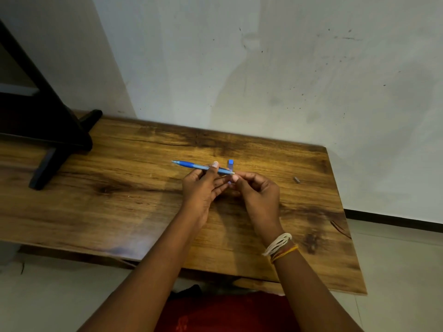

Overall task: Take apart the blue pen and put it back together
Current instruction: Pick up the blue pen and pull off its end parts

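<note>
Both hands hold blue pen (199, 166) | lengthwise left-right | tip left

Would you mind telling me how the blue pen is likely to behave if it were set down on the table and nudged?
The blue pen looks slim and round, so it would probably roll on the flat wooden table. It is held straight between both hands, so likely stiff. Fingertips alone carry it, suggesting it is light.
</note>
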